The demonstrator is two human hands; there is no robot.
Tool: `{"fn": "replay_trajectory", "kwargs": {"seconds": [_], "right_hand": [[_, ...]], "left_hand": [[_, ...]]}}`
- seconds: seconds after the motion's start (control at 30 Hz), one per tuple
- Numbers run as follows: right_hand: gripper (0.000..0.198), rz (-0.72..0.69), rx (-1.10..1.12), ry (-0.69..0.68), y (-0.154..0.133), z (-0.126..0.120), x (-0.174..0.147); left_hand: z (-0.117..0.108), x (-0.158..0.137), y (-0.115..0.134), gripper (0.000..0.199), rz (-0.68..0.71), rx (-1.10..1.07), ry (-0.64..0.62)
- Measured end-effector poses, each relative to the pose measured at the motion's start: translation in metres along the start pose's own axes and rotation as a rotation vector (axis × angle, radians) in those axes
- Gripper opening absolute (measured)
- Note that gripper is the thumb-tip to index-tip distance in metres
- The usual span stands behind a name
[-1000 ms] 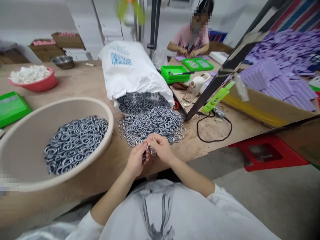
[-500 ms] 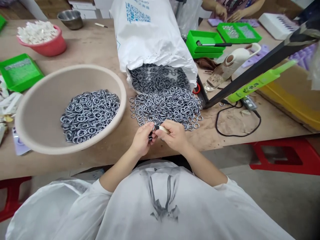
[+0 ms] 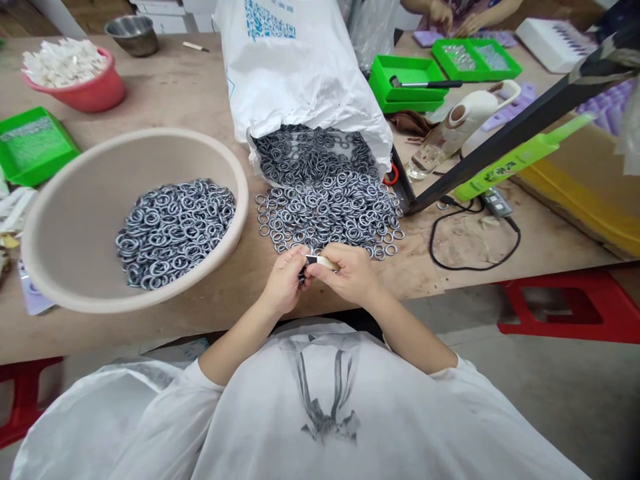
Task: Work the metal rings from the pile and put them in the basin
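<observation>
My left hand [image 3: 286, 283] is closed in front of the ring pile, its fingers pinching a dark metallic-looking ring that is mostly hidden. Closed around the pale handle of a small tool [image 3: 327, 263] is my right hand [image 3: 354, 275]. The tool's black part points left into my left fingers; its tip is hidden, so I cannot tell its exact kind. Just beyond both hands lies a heap of grey rings [image 3: 333, 210], spilling from the mouth of a white sack [image 3: 300, 80]. To the left, a large beige basin [image 3: 65, 220] holds many similar rings [image 3: 175, 230].
At the back left stand a red bowl [image 3: 100, 90] of white pieces and a metal bowl [image 3: 133, 37]. A black bar [image 3: 500, 137] slants across the right, near a bottle [image 3: 465, 117], a cable [image 3: 433, 250] and green trays [image 3: 407, 103]. Another person's hands [image 3: 453, 19] work at the far side.
The view has shifted slightly. My hands stay together over the same spot, and the tool in my right hand has turned a little, lying more level.
</observation>
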State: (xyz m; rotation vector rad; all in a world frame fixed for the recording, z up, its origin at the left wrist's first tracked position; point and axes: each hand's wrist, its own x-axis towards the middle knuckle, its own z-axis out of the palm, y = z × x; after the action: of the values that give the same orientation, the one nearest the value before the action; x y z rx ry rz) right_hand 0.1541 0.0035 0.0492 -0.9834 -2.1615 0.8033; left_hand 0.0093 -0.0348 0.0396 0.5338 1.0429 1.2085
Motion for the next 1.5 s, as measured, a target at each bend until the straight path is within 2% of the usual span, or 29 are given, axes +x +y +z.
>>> {"fn": "replay_trajectory", "kwargs": {"seconds": [0.1, 0.2, 0.23, 0.3, 0.43, 0.5, 0.57, 0.6, 0.7, 0.8, 0.9, 1.07, 1.17, 1.23, 1.3, 1.4, 1.5], "right_hand": [[0.056, 0.105, 0.157, -0.018, 0.015, 0.004, 0.004], [0.058, 0.256, 0.341, 0.06, 0.028, 0.008, 0.007], [0.056, 0.276, 0.383, 0.09, 0.029, 0.01, 0.007], [0.048, 0.263, 0.457, 0.096, 0.026, 0.016, 0.004], [0.038, 0.274, 0.53, -0.072, 0.022, 0.024, 0.007], [0.033, 0.322, 0.389, -0.046, 0.028, 0.024, 0.019], [0.025, 0.3, 0.088, 0.033, 0.036, 0.024, 0.036], [0.023, 0.275, -0.069, 0.028, 0.039, 0.024, 0.046], [0.025, 0.253, -0.403, -0.086, 0.041, 0.03, 0.072], [0.025, 0.282, -0.52, -0.14, 0.04, 0.036, 0.086], [0.024, 0.286, -0.391, -0.035, 0.045, 0.033, 0.087], [0.025, 0.302, 0.374, 0.128, 0.044, 0.028, 0.058], [0.029, 0.311, 0.631, 0.139, 0.033, 0.036, 0.032], [0.029, 0.314, 0.663, 0.129, 0.027, 0.041, 0.018], [0.027, 0.273, 0.603, 0.151, 0.024, 0.042, 0.009], [0.023, 0.182, 0.483, 0.207, 0.024, 0.038, 0.005], [0.02, 0.118, 0.481, 0.229, 0.024, 0.037, 0.005]], "left_hand": [[-0.002, -0.005, -0.002, 0.042, 0.01, -0.001, -0.113], [-0.004, -0.012, -0.004, 0.044, 0.01, -0.001, -0.272], [-0.006, -0.013, -0.005, 0.044, 0.004, 0.0, -0.278], [-0.011, -0.013, -0.008, 0.043, -0.007, 0.009, -0.213], [-0.025, -0.012, -0.015, 0.042, -0.032, 0.064, -0.1], [-0.033, -0.013, -0.017, 0.04, -0.051, 0.085, -0.1], [-0.039, -0.014, -0.018, 0.036, -0.062, 0.096, -0.097], [-0.041, -0.015, -0.018, 0.034, -0.062, 0.093, -0.092], [-0.045, -0.015, -0.017, 0.035, -0.045, 0.047, -0.054], [-0.048, -0.013, -0.014, 0.036, -0.036, -0.019, 0.005], [-0.05, -0.011, -0.01, 0.035, -0.038, -0.057, 0.044], [-0.04, -0.005, -0.004, 0.044, -0.06, -0.123, 0.066], [-0.026, 0.001, -0.005, 0.052, -0.052, -0.144, 0.04], [-0.019, 0.004, -0.007, 0.055, -0.042, -0.154, 0.023], [-0.015, 0.005, -0.008, 0.053, -0.035, -0.16, 0.011], [-0.014, 0.004, -0.008, 0.048, -0.015, -0.143, -0.003], [-0.015, 0.003, -0.008, 0.048, 0.002, -0.111, -0.031]]}}
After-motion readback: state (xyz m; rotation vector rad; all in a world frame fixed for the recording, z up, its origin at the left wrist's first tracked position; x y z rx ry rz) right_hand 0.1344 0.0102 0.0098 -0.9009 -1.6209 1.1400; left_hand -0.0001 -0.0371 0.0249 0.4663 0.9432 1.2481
